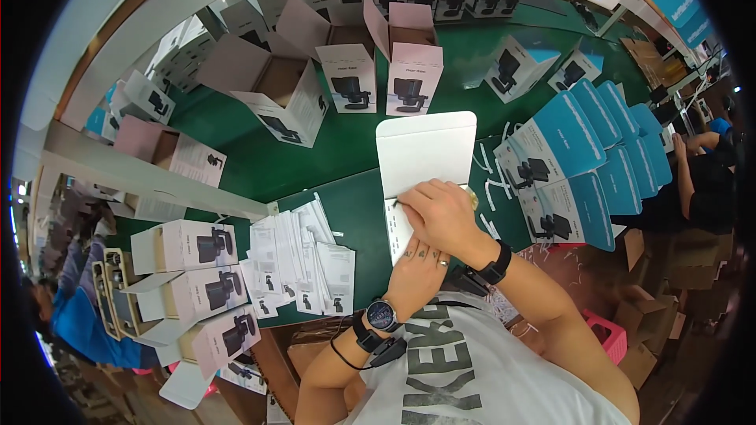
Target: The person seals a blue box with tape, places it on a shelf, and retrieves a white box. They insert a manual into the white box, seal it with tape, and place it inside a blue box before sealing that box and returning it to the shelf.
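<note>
Pressing the white box (424, 159) near the table edge, both hands overlap.

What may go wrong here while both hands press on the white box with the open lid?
1. The right hand lies over the left hand on the white cardboard box, hiding what is under them; something might get creased.
2. The fanned stack of white paper leaflets lies beside the left forearm; a sweep might scatter it.

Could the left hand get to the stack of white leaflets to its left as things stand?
Probably yes: the left hand rests by the white box, and only bare green table lies between it and the leaflets.
</note>
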Demonstrator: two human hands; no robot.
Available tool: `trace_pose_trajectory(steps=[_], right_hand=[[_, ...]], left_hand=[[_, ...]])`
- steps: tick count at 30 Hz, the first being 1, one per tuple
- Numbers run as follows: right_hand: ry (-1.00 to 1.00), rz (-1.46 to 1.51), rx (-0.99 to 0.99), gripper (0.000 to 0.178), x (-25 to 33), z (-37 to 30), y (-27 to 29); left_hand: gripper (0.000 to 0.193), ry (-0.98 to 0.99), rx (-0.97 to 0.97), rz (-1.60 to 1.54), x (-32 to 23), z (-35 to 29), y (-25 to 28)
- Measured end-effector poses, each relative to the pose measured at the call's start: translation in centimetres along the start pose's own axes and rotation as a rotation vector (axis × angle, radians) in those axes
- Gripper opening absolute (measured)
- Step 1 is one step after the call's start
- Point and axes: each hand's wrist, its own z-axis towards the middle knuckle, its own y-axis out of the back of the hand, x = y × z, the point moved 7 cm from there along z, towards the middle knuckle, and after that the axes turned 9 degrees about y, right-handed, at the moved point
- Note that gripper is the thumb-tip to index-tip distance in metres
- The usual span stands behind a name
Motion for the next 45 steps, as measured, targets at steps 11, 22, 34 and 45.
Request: trace_pose_trajectory(steps=[11,22,34,45], right_hand=[[-0.095,0.108,0.018,0.019,-0.1,0.9,0.0],[-0.618,0.14,-0.318,0.021,-4.8,-7.3,7.1],[-0.72,-0.012,-0.045,0.037,-11.1,-10.6,8.6],[-0.393,0.796,0.117,0.019,-4.8,-9.0,9.4]], left_hand=[[0.03,-0.024,-0.002,0.018,-0.3,0.1,0.9],[0.052,-0.134,-0.078,0.083,-0.3,0.6,2.4],[0.063,-0.073,0.149,0.04,-0.9,2.0,2.1],[0.046,0.273,0.056,-0.854,3.3,0.3,3.9]])
